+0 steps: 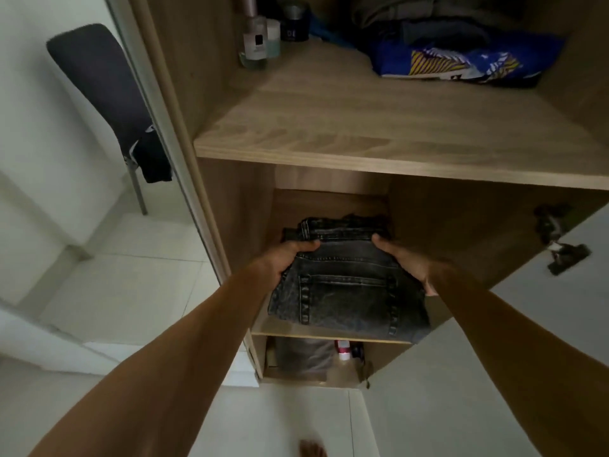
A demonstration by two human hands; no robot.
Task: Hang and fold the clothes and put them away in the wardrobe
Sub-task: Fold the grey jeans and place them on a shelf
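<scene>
Folded dark grey jeans (pixel 346 291) lie on a middle shelf (pixel 296 332) of the open wooden wardrobe (pixel 379 127). My left hand (pixel 286 258) grips the left edge of the folded jeans, thumb on top near the waistband. On the right edge, my right hand (pixel 408 262) holds the jeans with its thumb on top and fingers under the side. The front of the jeans overhangs the shelf's front edge a little.
The upper shelf holds bottles (pixel 260 37) at the back left and a pile of clothes with a blue patterned garment (pixel 461 61) at the right. Grey fabric and a red-capped bottle (pixel 342 349) sit below. A dark chair (pixel 105 94) stands left. The wardrobe door's hinge (pixel 560 239) is on the right.
</scene>
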